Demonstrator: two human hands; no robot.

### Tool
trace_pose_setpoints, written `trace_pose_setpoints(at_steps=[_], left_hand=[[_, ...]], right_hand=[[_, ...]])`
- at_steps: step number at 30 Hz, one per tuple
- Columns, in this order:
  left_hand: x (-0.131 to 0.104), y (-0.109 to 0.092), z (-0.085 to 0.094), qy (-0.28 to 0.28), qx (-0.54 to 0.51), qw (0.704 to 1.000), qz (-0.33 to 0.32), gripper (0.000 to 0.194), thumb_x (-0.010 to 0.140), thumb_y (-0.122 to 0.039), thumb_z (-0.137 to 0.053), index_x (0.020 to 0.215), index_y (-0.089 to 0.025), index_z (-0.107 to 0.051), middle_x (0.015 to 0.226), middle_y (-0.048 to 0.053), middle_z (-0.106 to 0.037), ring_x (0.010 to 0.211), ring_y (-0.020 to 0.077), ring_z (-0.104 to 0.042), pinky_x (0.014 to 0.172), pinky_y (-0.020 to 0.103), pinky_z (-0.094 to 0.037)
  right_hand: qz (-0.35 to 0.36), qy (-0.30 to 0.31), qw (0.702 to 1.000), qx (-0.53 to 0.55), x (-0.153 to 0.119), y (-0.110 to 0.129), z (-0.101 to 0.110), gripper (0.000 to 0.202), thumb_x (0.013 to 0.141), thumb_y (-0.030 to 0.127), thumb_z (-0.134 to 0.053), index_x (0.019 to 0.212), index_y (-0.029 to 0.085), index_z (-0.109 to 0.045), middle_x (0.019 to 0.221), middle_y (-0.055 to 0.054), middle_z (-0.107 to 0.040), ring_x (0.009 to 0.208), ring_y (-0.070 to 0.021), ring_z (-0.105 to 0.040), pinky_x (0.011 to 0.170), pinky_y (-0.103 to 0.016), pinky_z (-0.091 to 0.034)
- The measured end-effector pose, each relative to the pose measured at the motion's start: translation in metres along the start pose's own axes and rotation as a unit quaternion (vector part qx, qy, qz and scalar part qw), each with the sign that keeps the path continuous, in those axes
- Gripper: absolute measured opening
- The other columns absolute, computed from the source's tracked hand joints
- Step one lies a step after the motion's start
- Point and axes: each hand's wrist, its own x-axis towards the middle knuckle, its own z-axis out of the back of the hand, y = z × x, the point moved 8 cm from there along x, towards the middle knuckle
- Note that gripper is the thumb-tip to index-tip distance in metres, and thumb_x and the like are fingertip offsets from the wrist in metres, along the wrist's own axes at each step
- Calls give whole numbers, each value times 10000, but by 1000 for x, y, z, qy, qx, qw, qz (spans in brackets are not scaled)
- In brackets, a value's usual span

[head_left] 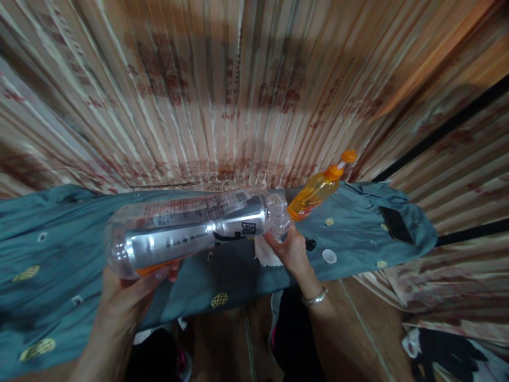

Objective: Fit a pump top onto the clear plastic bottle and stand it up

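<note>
A large clear plastic bottle with a silver label lies sideways in the air above the cloth-covered board. My left hand is closed around its base from below. At its right end my right hand is wrapped under a clear, narrow part; whether that part is the bottle's neck or a separate piece is unclear. Just beyond my right hand, a small bottle of orange liquid with an orange top stands on the cloth.
The long board has a green patterned cloth. On it are a white round cap, a small black object, a white tissue and a dark flat rectangle. A pleated curtain hangs behind.
</note>
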Motion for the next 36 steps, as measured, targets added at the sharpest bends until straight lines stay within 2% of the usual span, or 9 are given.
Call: trace_pose_setpoints(at_steps=[6, 12, 19, 25, 36], left_hand=[[6, 1, 4, 39, 7, 999, -30, 794, 530, -216, -951, 1264, -225, -647, 625, 22, -720, 504, 206, -669, 402, 236, -515], [6, -2, 1, 41, -3, 998, -50, 778, 528, -208, -951, 1245, -212, -649, 630, 16, -728, 475, 194, -673, 392, 227, -528], [7, -5, -1, 79, 12, 993, -82, 640, 591, -209, -923, 1183, -180, -680, 618, 49, -735, 485, 215, -679, 396, 254, -536], [5, -7, 0, 82, 18, 992, -91, 579, 626, -208, -909, 1165, -202, -699, 630, 40, -741, 490, 205, -678, 406, 257, -539], [4, -9, 0, 72, 14, 993, -92, 605, 603, -202, -916, 1166, -219, -696, 631, 29, -721, 490, 205, -664, 397, 269, -532]], right_hand=[[3, -4, 1000, -5, 0, 1, 0, 538, 785, 518, -703, 1179, 163, -612, 973, -137, -788, 918, -308, -765, 783, -378, -589], [17, -19, 1000, 2, 0, 1, 1, 561, 795, 563, -679, 1185, 164, -616, 961, -128, -793, 894, -302, -768, 761, -375, -594], [18, -23, 1000, -2, 1, 1, 1, 495, 787, 535, -686, 1119, 174, -619, 924, -120, -787, 866, -304, -771, 739, -368, -594], [15, -22, 1000, -11, 1, 1, 1, 476, 780, 531, -693, 1087, 176, -621, 911, -116, -785, 858, -302, -770, 736, -362, -590], [-1, -12, 1000, -12, 1, 0, 1, 489, 768, 523, -704, 1107, 180, -623, 934, -119, -791, 886, -312, -770, 755, -373, -591]])
